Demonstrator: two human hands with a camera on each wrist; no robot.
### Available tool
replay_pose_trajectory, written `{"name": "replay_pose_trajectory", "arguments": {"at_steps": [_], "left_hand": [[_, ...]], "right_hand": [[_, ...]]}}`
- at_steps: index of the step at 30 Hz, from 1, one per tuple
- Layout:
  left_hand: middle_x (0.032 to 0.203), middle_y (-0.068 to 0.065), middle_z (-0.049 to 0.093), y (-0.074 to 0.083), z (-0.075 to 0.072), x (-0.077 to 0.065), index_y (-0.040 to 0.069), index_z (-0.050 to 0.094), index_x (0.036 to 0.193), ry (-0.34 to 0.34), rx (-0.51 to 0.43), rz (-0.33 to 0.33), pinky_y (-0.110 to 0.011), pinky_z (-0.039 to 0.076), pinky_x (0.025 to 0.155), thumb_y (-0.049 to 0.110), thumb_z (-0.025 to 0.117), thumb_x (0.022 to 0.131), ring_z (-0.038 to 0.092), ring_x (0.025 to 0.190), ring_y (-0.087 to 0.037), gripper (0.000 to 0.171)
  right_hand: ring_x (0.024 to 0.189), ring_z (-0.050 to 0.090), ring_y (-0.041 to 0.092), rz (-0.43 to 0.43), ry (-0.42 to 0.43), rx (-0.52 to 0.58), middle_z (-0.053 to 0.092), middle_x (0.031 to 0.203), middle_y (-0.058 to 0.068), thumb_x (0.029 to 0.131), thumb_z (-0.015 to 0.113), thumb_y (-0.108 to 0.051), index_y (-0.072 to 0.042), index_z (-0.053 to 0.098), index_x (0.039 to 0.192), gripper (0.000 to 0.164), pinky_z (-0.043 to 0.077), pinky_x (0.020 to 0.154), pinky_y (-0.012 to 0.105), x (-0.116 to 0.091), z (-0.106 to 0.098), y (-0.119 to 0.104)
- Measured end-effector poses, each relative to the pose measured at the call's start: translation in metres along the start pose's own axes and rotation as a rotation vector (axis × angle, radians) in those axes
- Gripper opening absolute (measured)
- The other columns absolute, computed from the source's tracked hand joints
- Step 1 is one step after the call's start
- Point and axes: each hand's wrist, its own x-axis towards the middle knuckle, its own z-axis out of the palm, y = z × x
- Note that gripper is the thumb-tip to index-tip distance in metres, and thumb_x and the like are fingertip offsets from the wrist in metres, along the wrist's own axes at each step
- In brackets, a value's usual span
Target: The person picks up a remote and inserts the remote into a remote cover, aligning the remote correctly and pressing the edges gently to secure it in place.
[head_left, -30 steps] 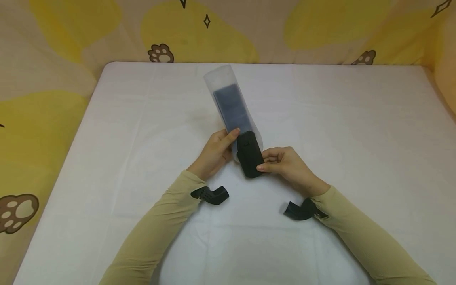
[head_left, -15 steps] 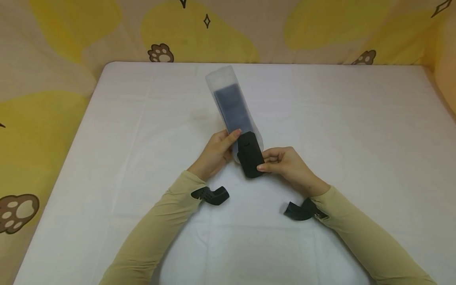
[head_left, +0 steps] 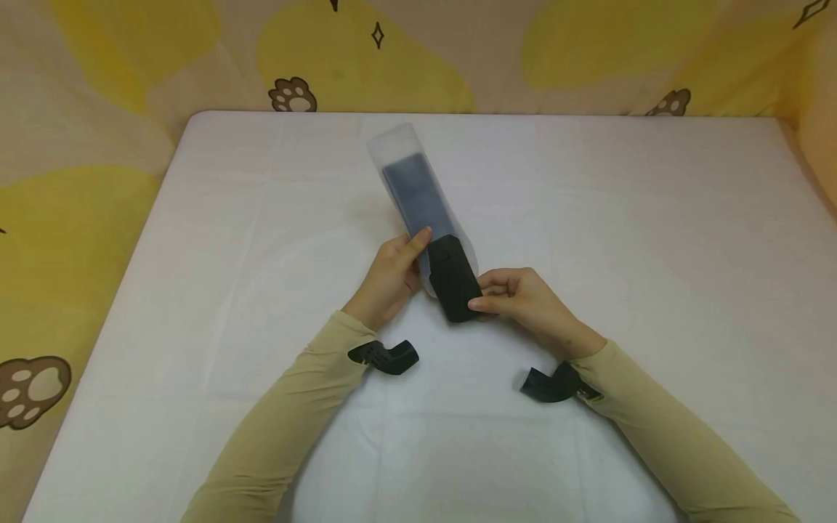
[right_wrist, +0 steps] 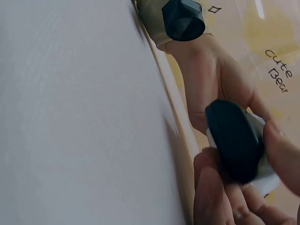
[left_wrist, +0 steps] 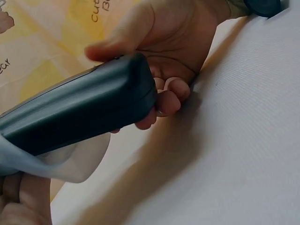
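In the head view a long black remote control (head_left: 454, 280) lies tilted, its far part inside a translucent plastic sleeve (head_left: 391, 145). Through the sleeve that part looks blue-grey, and the near end sticks out bare. My left hand (head_left: 386, 280) grips the sleeve from the left, thumb on top at its middle. At the remote's near end, my right hand (head_left: 526, 305) pinches the right edge between thumb and fingers. The left wrist view shows the remote (left_wrist: 89, 103) emerging from the sleeve's mouth (left_wrist: 79, 164). In the right wrist view its rounded end (right_wrist: 234, 140) faces the camera.
A white-covered table (head_left: 641, 218) spreads under both hands. Yellow and beige printed cloth (head_left: 405, 58) hangs behind and at the sides. Black wrist cameras (head_left: 392, 357) jut from both tan sleeves, just above the table.
The remote and its sleeve have shifted slightly left, with the far end swinging left. Both hands moved a little with them and keep their hold.
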Motion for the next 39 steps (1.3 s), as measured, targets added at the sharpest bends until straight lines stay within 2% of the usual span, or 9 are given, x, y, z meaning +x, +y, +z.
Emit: {"name": "replay_pose_trajectory", "arguments": {"at_steps": [7,12,21,26,28,30,33,35,39], "left_hand": [[0.091,-0.003,0.062,0.0053,-0.0027,0.0009,0.001,0.053,0.097,0.006,-0.096,0.057,-0.021,0.050,0.076,0.017,0.044,0.101,0.060,0.084,-0.010,0.018],[0.091,-0.003,0.063,0.0045,-0.0021,0.0007,0.001,0.054,0.097,-0.021,-0.129,0.057,-0.021,0.050,0.076,0.014,0.043,0.101,0.060,0.085,-0.010,0.017],[0.087,-0.002,0.062,0.0022,0.0000,0.0001,0.004,0.060,0.086,-0.014,-0.089,0.058,-0.019,0.049,0.073,0.012,0.042,0.101,0.057,0.083,-0.008,0.025],[0.088,-0.002,0.064,0.0015,-0.0001,0.0000,0.001,0.056,0.093,-0.032,-0.052,0.058,-0.020,0.050,0.074,0.013,0.040,0.102,0.059,0.083,-0.009,0.022],[0.090,-0.003,0.065,0.0009,-0.0007,-0.0001,0.000,0.054,0.097,-0.044,-0.045,0.061,-0.022,0.051,0.075,0.017,0.045,0.101,0.060,0.084,-0.010,0.020],[0.089,-0.003,0.065,0.0000,-0.0016,-0.0001,-0.001,0.054,0.097,-0.054,-0.045,0.066,-0.022,0.051,0.075,0.025,0.056,0.096,0.061,0.083,-0.010,0.026],[0.090,-0.003,0.066,-0.0014,-0.0027,0.0001,0.000,0.054,0.098,-0.068,-0.049,0.073,-0.022,0.051,0.075,0.038,0.070,0.082,0.061,0.083,-0.011,0.045],[0.090,-0.003,0.065,-0.0019,-0.0030,0.0000,0.000,0.055,0.098,-0.070,-0.048,0.078,-0.022,0.051,0.075,0.042,0.073,0.077,0.061,0.083,-0.010,0.050],[0.090,-0.003,0.065,-0.0024,-0.0025,-0.0008,0.000,0.055,0.097,-0.064,-0.042,0.076,-0.021,0.051,0.074,0.042,0.073,0.077,0.060,0.083,-0.009,0.050]], "right_hand": [[0.079,0.066,0.017,-0.005,-0.035,0.032,0.070,0.084,0.012,0.079,0.074,-0.005,0.009,0.062,0.102,0.029,0.054,0.077,0.030,-0.0014,-0.0015,-0.0026],[0.080,0.068,0.020,-0.029,-0.030,0.050,0.070,0.085,0.014,0.079,0.074,-0.002,0.012,0.062,0.102,0.029,0.055,0.076,0.033,-0.0022,-0.0018,-0.0018],[0.077,0.068,0.018,-0.054,-0.033,0.038,0.071,0.081,0.012,0.079,0.072,0.002,0.014,0.062,0.102,0.028,0.056,0.074,0.032,-0.0011,-0.0029,0.0017],[0.076,0.068,0.017,-0.054,-0.023,0.024,0.071,0.080,0.011,0.079,0.072,0.004,0.015,0.062,0.101,0.027,0.056,0.073,0.032,-0.0013,-0.0030,0.0010],[0.076,0.068,0.017,-0.055,-0.020,0.023,0.071,0.080,0.011,0.079,0.072,0.004,0.015,0.062,0.101,0.027,0.056,0.073,0.032,-0.0014,-0.0029,0.0006],[0.075,0.068,0.017,-0.055,-0.017,0.022,0.071,0.080,0.011,0.079,0.072,0.004,0.015,0.062,0.101,0.027,0.056,0.073,0.031,-0.0014,-0.0026,0.0003],[0.075,0.068,0.016,-0.059,-0.014,0.021,0.071,0.080,0.011,0.078,0.072,0.004,0.015,0.062,0.101,0.027,0.056,0.073,0.031,-0.0013,-0.0023,0.0005],[0.075,0.068,0.016,-0.060,-0.010,0.021,0.071,0.080,0.011,0.078,0.072,0.004,0.015,0.062,0.101,0.027,0.056,0.073,0.031,-0.0013,-0.0022,0.0006],[0.076,0.068,0.017,-0.054,-0.003,0.031,0.071,0.081,0.011,0.078,0.072,0.005,0.015,0.062,0.102,0.028,0.056,0.074,0.032,-0.0011,-0.0019,0.0010]]}}
